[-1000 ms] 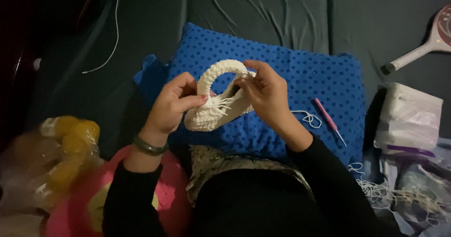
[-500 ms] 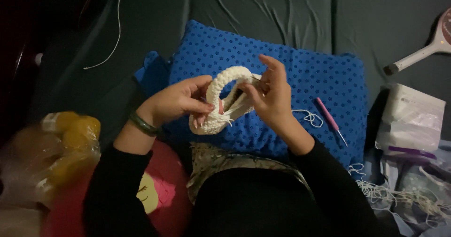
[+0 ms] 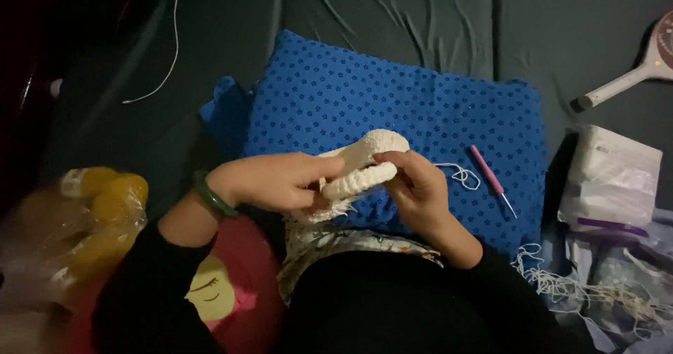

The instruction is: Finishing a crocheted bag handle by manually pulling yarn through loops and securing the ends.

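2 hands, left [image 3: 270, 180] and right [image 3: 418, 186], have fingers clamped on the crochet piece [image 3: 364, 163] between them; it now lies flatter, lower over the pillow [image 3: 392, 101].

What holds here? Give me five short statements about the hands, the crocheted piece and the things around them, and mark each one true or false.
1. Both hands hold the cream crocheted piece over the blue cushion. True.
2. The pink crochet hook is in the right hand. False: it lies on the cushion, apart from that hand.
3. The left hand has a green bangle on its wrist. True.
4. The bag of yellow yarn lies on the person's right. False: it lies on their left.
5. A racket-shaped swatter lies at the top right on the dark sheet. True.
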